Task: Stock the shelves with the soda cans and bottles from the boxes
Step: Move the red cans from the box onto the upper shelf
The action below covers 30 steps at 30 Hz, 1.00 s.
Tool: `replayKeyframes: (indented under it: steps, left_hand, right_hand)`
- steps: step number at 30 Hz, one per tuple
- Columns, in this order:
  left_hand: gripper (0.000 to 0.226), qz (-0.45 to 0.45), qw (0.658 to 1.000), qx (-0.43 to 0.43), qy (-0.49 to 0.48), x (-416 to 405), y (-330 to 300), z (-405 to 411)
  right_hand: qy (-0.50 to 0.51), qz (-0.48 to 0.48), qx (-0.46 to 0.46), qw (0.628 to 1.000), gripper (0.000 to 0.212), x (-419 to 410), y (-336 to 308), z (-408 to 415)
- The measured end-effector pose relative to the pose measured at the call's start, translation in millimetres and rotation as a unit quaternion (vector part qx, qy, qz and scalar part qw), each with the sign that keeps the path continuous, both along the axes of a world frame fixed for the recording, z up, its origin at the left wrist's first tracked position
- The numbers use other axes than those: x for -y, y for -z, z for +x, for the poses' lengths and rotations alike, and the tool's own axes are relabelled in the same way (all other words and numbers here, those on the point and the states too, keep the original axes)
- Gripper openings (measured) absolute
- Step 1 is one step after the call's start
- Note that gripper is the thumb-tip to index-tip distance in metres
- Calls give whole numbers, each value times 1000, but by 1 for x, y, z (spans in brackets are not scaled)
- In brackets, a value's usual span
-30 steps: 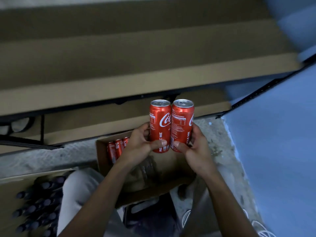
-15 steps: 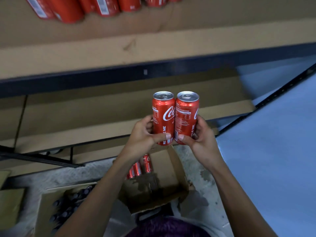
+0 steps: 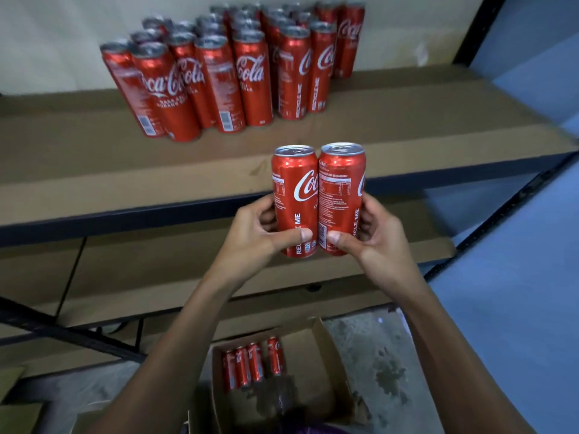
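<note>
dim, soft blur (edges bowed), mild glare

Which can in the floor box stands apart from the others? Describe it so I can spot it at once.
Start at the open cardboard box on the floor below the shelves. Four red cans stand along its back left wall. The lone can is the rightmost, with a gap between it and the row of three cans that stand close together.
</note>
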<state>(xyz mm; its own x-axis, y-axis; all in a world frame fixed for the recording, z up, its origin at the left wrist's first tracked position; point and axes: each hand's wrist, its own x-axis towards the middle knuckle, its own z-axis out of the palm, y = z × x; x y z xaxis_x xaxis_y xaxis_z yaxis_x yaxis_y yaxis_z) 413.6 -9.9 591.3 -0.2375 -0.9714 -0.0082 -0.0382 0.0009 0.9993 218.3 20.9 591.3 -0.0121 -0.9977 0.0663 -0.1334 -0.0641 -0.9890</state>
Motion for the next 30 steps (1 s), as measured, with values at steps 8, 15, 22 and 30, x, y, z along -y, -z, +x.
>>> replayKeyframes:
  steps: [8,15,22,30]
  left_hand:
    - [54,-74,997,13,-35,44,-41,15]
    - [57,-115,991,19,-62,99,-38,0]
    - [59,-137,986,44,-89,156,-26,-26]
    - [71,-170,941,201,-214,189,-23,-40]
  right_hand:
    - [-11,-71,3,997,61,56,-38,16]
    - [21,-106,-5,994,64,117,-32,10]
    - [41,-80,-32,995,60,166,-29,-9]
    - [51,-43,-25,997,67,206,-33,-4]
